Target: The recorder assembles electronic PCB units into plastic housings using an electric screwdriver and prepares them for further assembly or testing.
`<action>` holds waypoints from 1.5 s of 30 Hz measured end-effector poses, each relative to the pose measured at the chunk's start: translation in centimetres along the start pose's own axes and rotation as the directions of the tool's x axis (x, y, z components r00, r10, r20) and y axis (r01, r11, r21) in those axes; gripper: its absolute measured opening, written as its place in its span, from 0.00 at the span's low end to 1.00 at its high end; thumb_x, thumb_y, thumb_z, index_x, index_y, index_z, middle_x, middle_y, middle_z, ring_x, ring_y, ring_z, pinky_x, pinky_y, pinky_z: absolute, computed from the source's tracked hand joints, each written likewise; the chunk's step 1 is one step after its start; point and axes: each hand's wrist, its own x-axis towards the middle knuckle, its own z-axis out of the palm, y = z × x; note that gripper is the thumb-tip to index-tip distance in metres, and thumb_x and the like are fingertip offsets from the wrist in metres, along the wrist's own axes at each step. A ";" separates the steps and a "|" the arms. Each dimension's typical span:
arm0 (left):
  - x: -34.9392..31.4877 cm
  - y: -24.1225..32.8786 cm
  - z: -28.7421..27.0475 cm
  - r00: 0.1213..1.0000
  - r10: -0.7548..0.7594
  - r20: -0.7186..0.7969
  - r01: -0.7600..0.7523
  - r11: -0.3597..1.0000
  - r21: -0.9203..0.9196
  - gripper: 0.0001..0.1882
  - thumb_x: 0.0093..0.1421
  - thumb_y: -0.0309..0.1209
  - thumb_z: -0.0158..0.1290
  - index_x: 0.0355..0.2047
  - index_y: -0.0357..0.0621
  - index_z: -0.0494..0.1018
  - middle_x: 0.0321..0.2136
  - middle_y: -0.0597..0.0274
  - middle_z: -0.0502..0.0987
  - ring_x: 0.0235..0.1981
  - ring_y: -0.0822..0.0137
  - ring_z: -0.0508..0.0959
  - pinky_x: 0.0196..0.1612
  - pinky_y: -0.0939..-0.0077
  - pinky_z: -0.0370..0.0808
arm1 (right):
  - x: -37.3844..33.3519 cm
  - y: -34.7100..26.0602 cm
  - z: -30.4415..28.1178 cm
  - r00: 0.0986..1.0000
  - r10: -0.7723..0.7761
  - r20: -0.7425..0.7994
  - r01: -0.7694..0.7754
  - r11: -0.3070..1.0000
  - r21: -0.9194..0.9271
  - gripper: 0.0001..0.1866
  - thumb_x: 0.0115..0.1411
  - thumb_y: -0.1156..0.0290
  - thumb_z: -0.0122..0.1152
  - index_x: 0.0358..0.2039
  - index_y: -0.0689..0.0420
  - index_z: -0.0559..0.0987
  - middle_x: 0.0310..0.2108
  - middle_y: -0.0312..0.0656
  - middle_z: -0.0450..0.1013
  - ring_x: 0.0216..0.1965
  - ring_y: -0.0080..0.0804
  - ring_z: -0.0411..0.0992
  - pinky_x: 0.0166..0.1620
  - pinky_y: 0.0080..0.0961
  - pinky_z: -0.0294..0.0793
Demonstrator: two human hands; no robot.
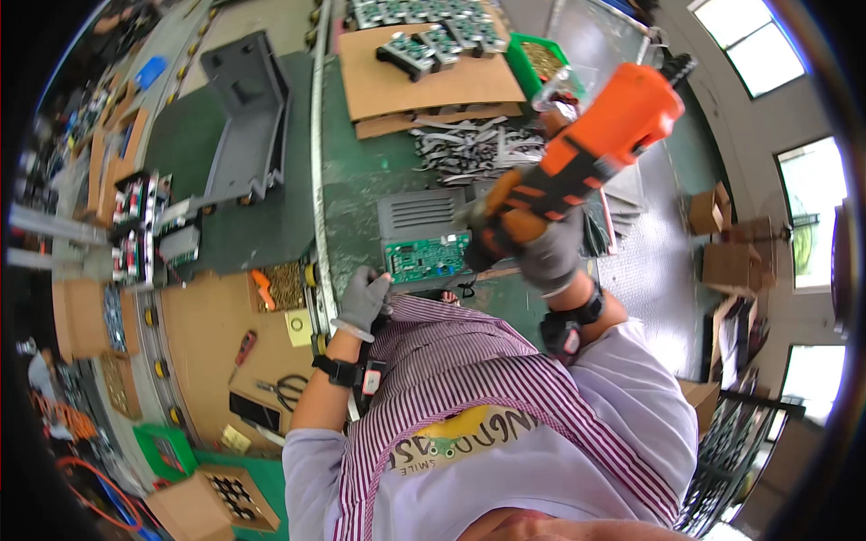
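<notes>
My right hand, in a grey glove, is closed around an orange and black cordless power drill. Its orange end points up and to the right; its other end, blurred, is close to a green circuit board. That board lies on a grey plastic panel with slots, right in front of me. At the board's left edge is my gloved left hand, its fingers bent together. Whether they pinch anything small is not visible.
Black and white strips lie beyond the panel. Past them, cardboard bears several circuit-board units. A green bin holds small brass-coloured parts. On the left stand a grey bent housing, a screwdriver and scissors.
</notes>
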 end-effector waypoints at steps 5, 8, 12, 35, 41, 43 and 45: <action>2.6 -0.6 -0.4 0.984 0.178 -0.029 -0.170 0.969 0.180 0.15 0.55 0.39 0.49 0.30 0.36 0.66 0.17 0.59 0.70 0.15 0.71 0.72 0.14 0.79 0.69 | -2.3 -4.4 -13.2 0.803 -0.292 -0.519 0.044 0.899 -0.437 0.18 0.47 0.77 0.54 0.41 0.61 0.64 0.25 0.44 0.68 0.22 0.27 0.70 0.20 0.19 0.67; 3.9 -0.9 -0.4 0.979 0.204 -0.006 -0.168 0.822 0.545 0.20 0.55 0.44 0.47 0.27 0.35 0.67 0.18 0.53 0.71 0.16 0.65 0.74 0.19 0.72 0.69 | -3.7 -1.9 -22.7 0.643 -0.391 -0.659 -0.214 0.734 -0.645 0.45 0.43 0.80 0.52 0.59 0.47 0.41 0.28 0.41 0.66 0.25 0.29 0.69 0.25 0.22 0.69; 3.9 -0.2 0.2 0.962 0.266 -0.059 -0.160 0.729 0.666 0.22 0.54 0.46 0.46 0.25 0.35 0.68 0.18 0.46 0.71 0.21 0.52 0.74 0.26 0.65 0.69 | -5.7 4.5 -31.4 0.593 -0.122 -0.796 -0.746 0.289 -0.600 0.46 0.41 0.63 0.58 0.60 0.50 0.46 0.31 0.45 0.69 0.31 0.37 0.70 0.36 0.28 0.67; 0.0 3.7 4.9 0.917 0.313 -0.248 0.038 0.550 0.834 0.17 0.56 0.41 0.44 0.27 0.36 0.68 0.20 0.44 0.71 0.24 0.50 0.73 0.26 0.62 0.67 | 10.7 10.1 -31.1 0.965 0.259 -0.051 -0.027 -0.095 -0.995 0.17 0.49 0.60 0.55 0.41 0.46 0.73 0.42 0.39 0.66 0.40 0.39 0.68 0.42 0.33 0.69; -0.4 5.9 5.8 0.741 0.578 -0.343 -0.129 0.624 0.771 0.11 0.53 0.31 0.49 0.35 0.37 0.70 0.27 0.53 0.72 0.23 0.59 0.75 0.29 0.72 0.71 | 11.2 4.3 -31.3 0.958 0.186 -0.216 -0.274 0.394 -0.877 0.14 0.45 0.61 0.56 0.32 0.54 0.75 0.25 0.45 0.72 0.29 0.38 0.71 0.35 0.28 0.68; -0.1 7.4 6.7 0.721 0.655 -0.225 -0.282 0.574 0.768 0.11 0.53 0.31 0.49 0.34 0.37 0.70 0.26 0.54 0.72 0.24 0.60 0.75 0.29 0.73 0.71 | 10.7 3.1 -30.6 0.964 0.150 -0.220 -0.264 0.434 -0.862 0.14 0.45 0.62 0.56 0.32 0.54 0.75 0.24 0.44 0.72 0.28 0.36 0.71 0.34 0.27 0.68; 0.0 8.8 8.1 0.776 0.628 -0.062 -0.404 0.570 0.715 0.10 0.53 0.31 0.48 0.34 0.39 0.71 0.24 0.55 0.73 0.25 0.60 0.76 0.29 0.74 0.71 | 9.8 2.8 -29.6 0.960 0.083 -0.268 -0.275 0.460 -0.844 0.13 0.46 0.65 0.55 0.33 0.54 0.75 0.23 0.42 0.72 0.26 0.28 0.70 0.34 0.24 0.68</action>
